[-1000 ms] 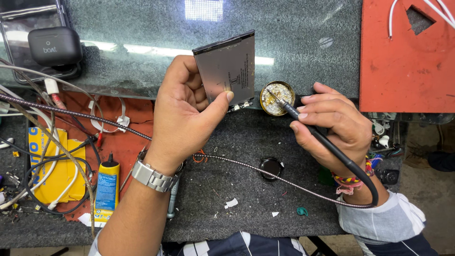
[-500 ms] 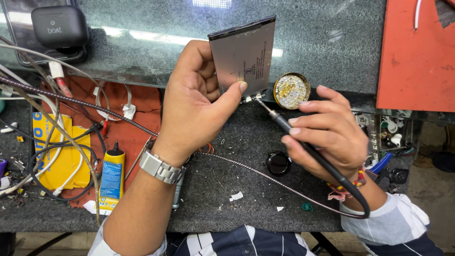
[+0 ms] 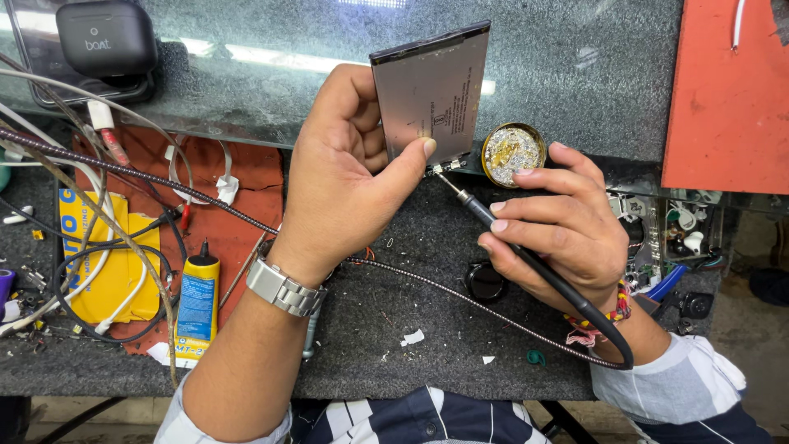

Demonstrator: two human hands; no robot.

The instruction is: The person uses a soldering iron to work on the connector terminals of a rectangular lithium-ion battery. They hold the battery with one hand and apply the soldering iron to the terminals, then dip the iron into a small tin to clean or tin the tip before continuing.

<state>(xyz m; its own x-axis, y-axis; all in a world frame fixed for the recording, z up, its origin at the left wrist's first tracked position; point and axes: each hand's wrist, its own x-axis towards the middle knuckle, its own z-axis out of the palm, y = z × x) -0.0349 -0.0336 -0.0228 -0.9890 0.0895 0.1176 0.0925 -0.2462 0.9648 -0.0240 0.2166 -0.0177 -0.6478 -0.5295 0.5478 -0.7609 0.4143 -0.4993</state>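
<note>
My left hand (image 3: 349, 177) grips a flat grey rectangular battery (image 3: 433, 94), holding it upright above the dark work mat with the thumb on its front face. My right hand (image 3: 563, 226) holds a black soldering iron (image 3: 493, 222) like a pen. Its tip touches the small metal tabs at the battery's lower right corner (image 3: 448, 167). A round brass tin of solder residue (image 3: 512, 154) sits just behind the right hand's fingers. The iron's black cable loops down under my right wrist.
A black earbud case (image 3: 107, 37) lies at the back left on the glass top (image 3: 575, 74). Tangled cables (image 3: 99, 238), a yellow pad and a yellow glue bottle (image 3: 197, 296) crowd the left. An orange mat (image 3: 727, 90) lies at the right, with small parts beneath it.
The iron's tip has moved from the brass tin to the tabs at the battery's lower corner. The battery has shifted slightly in my left hand's grip.
</note>
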